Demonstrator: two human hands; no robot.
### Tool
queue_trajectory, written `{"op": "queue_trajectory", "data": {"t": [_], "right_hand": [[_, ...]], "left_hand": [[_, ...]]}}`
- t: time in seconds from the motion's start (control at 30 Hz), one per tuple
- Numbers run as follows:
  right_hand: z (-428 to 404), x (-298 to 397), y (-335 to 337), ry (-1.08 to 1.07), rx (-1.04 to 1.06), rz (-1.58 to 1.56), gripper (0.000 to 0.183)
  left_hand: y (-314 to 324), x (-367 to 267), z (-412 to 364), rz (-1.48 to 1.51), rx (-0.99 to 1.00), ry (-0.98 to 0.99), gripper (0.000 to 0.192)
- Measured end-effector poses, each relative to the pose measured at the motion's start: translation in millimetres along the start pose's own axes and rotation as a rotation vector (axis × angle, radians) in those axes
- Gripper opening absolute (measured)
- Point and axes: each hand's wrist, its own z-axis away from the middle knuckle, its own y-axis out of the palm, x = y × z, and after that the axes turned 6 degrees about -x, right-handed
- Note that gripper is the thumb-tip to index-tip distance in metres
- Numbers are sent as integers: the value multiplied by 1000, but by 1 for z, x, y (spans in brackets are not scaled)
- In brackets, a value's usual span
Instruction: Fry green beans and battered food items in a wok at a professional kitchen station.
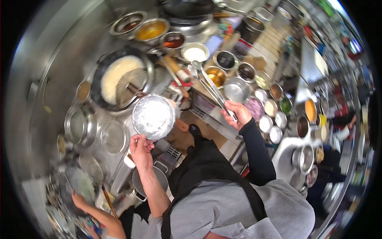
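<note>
My left hand (141,147) grips the rim of a round metal bowl (153,117) whose inside looks white and powdery; glare hides some of it. In my right hand (236,115) is a pair of metal tongs (212,86), their tips near a bowl of white stuff (194,53). Left of them a black wok (100,100) contains pale liquid (118,74), with a round strainer (131,85) resting over its side. Whether the tongs touch the white bowl, I cannot tell.
Bowls of sauces (150,30) stand at the back. More containers, one with chopped purple food (254,108), fill the right side. A large pot (152,180) sits low at left. Another person's hand (78,200) works over a second wok (70,182) at lower left.
</note>
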Motion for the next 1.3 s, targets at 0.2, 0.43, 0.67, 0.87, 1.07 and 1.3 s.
{"op": "queue_trajectory", "data": {"t": [0.2, 0.43, 0.67, 0.87, 1.07, 1.3], "right_hand": [[132, -19, -42, -209, -308, 22, 27], [197, -68, -65, -317, -436, 135, 50], [251, -104, -109, -445, -435, 140, 53], [279, -106, -175, -368, -593, 196, 60], [285, -73, -216, -401, -654, 36, 44], [233, -25, -219, -364, -572, 196, 47]], "left_hand": [[86, 79, 39, -262, 483, -322, 8], [134, 238, 106, -585, 913, -862, 16], [186, 303, 245, -645, 1346, -975, 28], [204, 325, 292, -672, 1523, -920, 35], [169, 353, 231, -946, 1015, -721, 51], [5, 343, 49, -654, 169, -886, 43]]}}
